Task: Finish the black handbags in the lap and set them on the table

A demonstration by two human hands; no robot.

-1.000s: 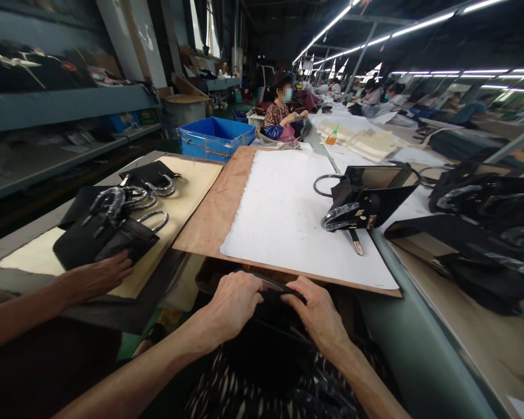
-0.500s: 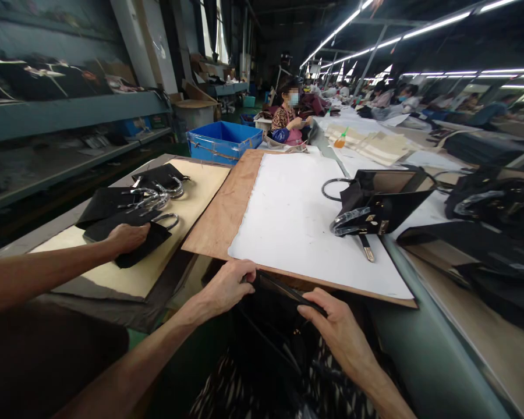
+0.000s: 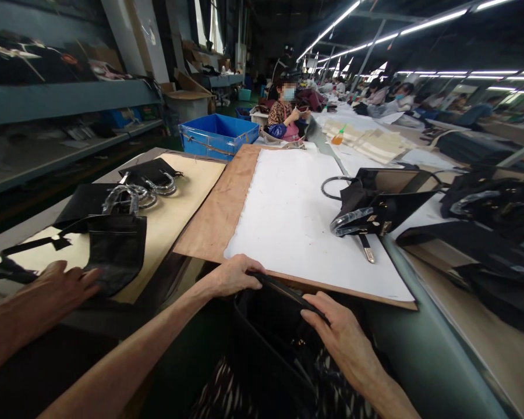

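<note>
Blue bin (image 3: 206,136), perhaps orange bottle (image 3: 337,138)

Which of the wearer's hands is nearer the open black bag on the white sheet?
Right. The right hand grips the held bag, below and left of the open bag in view; the left hand, also on the held bag, is farther left.

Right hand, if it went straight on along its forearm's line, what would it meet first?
Past the rim of the black bag it holds, your right hand would likely meet the front edge of the brown board under the white paper, though depth is unclear and it might pass below.
</note>
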